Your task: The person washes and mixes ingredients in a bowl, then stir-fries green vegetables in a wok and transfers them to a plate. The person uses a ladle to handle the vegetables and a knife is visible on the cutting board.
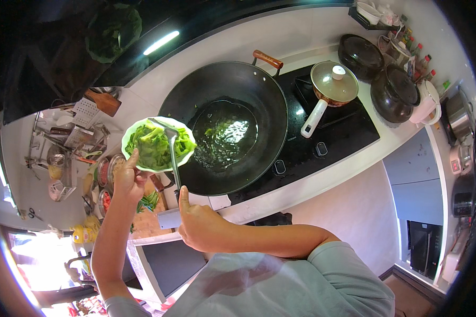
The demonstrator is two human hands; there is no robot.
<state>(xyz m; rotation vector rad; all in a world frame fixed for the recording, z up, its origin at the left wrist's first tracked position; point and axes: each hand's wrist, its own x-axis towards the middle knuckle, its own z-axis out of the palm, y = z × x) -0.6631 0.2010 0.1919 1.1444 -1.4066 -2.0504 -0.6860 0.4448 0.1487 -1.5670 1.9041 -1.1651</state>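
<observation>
My left hand (131,180) grips the near rim of a white bowl (157,169) with a scalloped edge. Leafy green vegetables (148,148) fill it, and the bowl is held up over the left side of a large black wok (242,174). In my right hand (202,226) is the dark handle of a long metal cooking utensil (174,158). Its head rests on or just above the greens; I cannot tell if it is a ladle or a spatula. Shiny liquid (218,146) and a few green scraps lie in the wok's bottom.
Right of the wok on the black gas hob (293,158) stands a lidded saucepan (335,87), its white handle pointing towards me. Dark lidded pots (392,95) stand beyond. Left are a wooden cutting board (144,226), a cleaver (168,218) and cut green stalks (148,201).
</observation>
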